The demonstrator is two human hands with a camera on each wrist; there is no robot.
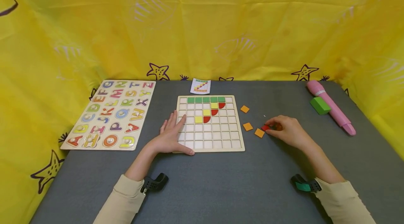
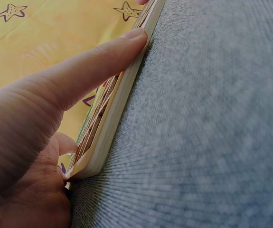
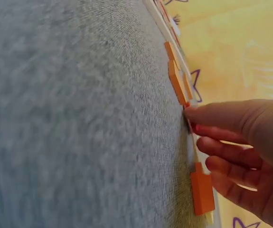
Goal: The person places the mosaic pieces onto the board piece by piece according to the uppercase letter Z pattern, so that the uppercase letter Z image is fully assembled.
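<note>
My left hand (image 1: 172, 134) lies spread over the left edge of a wooden grid board (image 1: 217, 150), its thumb along the front edge. In the left wrist view the thumb (image 2: 93, 66) rests against the board's rim. Green squares (image 1: 206, 100) line the top row; below, yellow squares (image 1: 206, 112) and red quarter-circle tiles (image 1: 206, 119) step down diagonally. Right of the board, my right hand (image 1: 288, 131) pinches a small red tile (image 1: 265, 127) between thumb and fingers. Several orange square tiles (image 1: 259, 133) lie close by; another orange tile (image 3: 202, 192) is beneath the hand.
A pattern card (image 1: 200, 86) lies behind the board. An alphabet puzzle board (image 1: 142, 112) is at the left. On the far right are a pink tube-like object (image 1: 334, 110) and a green block (image 1: 320, 105). Yellow patterned cloth (image 1: 202, 34) surrounds the grey table (image 1: 227, 189).
</note>
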